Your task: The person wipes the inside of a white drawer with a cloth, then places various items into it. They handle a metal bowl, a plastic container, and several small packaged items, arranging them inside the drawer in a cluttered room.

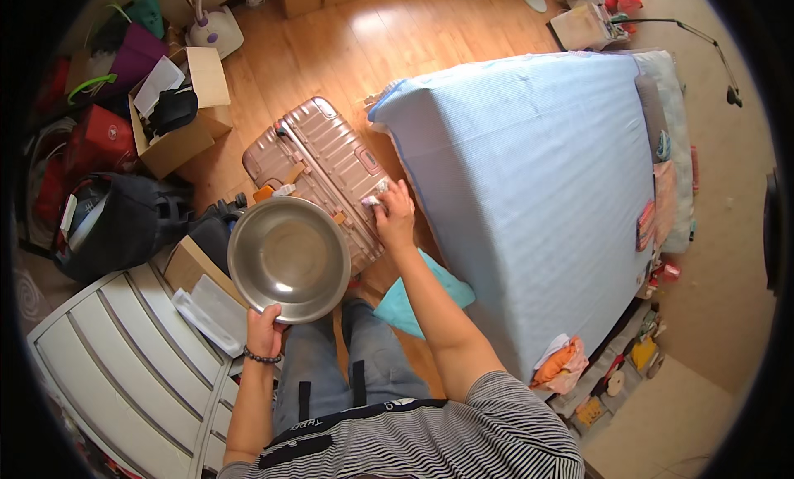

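Observation:
My left hand [265, 333] grips the near rim of a wide stainless steel basin [289, 260], thumb over the edge. The basin faces up, and its inside shows only a bright reflection. My right hand [396, 214] reaches forward to a rose-gold ribbed suitcase [335, 148] lying on the floor. The fingers are bent together around a small whitish crumpled thing [372, 200], whose kind I cannot make out, on or just above the suitcase. The basin covers part of the suitcase's near left end. Below my right forearm lies a turquoise cloth-like piece [423, 295].
A bed [529, 173] with a light blue cover stands right of the suitcase. On the left are an open cardboard box [184, 119], a dark backpack [124, 223] and a grey-white slatted piece of furniture [136, 347]. A clear plastic container [207, 314] sits beside the basin.

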The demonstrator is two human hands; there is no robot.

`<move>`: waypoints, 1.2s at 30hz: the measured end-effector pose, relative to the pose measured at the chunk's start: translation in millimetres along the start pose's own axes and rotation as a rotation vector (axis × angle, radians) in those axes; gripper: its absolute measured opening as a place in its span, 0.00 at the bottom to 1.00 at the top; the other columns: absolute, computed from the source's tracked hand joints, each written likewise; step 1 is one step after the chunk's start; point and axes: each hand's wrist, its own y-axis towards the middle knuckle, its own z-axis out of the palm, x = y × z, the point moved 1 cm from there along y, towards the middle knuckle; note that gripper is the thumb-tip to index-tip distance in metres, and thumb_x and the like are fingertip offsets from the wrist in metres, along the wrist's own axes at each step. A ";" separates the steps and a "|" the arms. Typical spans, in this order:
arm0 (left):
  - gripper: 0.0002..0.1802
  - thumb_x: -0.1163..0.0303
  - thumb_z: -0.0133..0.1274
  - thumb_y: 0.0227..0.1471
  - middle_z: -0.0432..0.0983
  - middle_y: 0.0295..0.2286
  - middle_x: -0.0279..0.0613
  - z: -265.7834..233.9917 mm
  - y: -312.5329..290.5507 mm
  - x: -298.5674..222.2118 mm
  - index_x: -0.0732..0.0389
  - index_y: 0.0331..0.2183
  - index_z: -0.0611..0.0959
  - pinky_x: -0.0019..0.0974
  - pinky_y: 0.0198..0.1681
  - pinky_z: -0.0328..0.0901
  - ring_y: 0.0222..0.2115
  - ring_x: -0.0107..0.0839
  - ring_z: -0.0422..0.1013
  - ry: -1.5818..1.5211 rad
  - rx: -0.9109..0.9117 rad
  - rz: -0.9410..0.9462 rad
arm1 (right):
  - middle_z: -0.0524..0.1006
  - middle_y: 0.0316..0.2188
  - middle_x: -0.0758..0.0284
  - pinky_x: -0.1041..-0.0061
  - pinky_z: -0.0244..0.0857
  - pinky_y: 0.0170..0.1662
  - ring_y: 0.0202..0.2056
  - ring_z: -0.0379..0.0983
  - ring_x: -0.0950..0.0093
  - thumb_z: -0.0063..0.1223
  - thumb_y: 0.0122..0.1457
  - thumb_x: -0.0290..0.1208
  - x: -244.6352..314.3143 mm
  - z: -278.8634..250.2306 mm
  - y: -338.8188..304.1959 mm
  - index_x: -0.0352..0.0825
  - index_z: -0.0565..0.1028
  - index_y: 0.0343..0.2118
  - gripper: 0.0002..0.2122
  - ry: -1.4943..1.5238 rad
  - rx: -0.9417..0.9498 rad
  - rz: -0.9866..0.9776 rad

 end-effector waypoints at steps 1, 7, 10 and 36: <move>0.21 0.80 0.45 0.45 0.73 0.38 0.46 -1.9 -3.3 -1.7 0.68 0.45 0.68 0.38 0.39 0.71 0.37 0.37 0.74 0.004 0.002 -0.003 | 0.71 0.45 0.53 0.63 0.59 0.51 0.48 0.67 0.55 0.55 0.44 0.22 9.2 -4.7 5.6 0.32 0.72 0.32 0.10 -0.018 -0.020 0.013; 0.19 0.81 0.45 0.45 0.73 0.37 0.45 1.4 -10.2 7.1 0.69 0.43 0.70 0.37 0.37 0.71 0.34 0.35 0.74 0.016 -0.023 -0.014 | 0.75 0.30 0.53 0.62 0.64 0.38 0.34 0.71 0.54 0.49 0.49 0.22 -34.5 -19.8 20.0 0.30 0.68 0.30 0.06 0.106 -0.099 0.451; 0.18 0.81 0.44 0.46 0.73 0.37 0.44 1.5 -6.0 1.2 0.69 0.43 0.71 0.37 0.38 0.70 0.35 0.35 0.73 0.030 -0.011 -0.005 | 0.74 0.37 0.55 0.63 0.61 0.46 0.41 0.70 0.57 0.51 0.47 0.23 -24.7 -12.5 14.4 0.33 0.69 0.30 0.07 0.132 -0.087 0.162; 0.19 0.80 0.46 0.46 0.73 0.36 0.42 -23.7 -19.8 21.5 0.69 0.43 0.71 0.34 0.38 0.69 0.35 0.30 0.72 0.041 0.012 -0.019 | 0.65 0.46 0.56 0.52 0.55 0.47 0.50 0.59 0.56 0.46 0.56 0.35 39.3 91.1 126.8 0.38 0.66 0.43 0.13 -0.321 0.072 0.090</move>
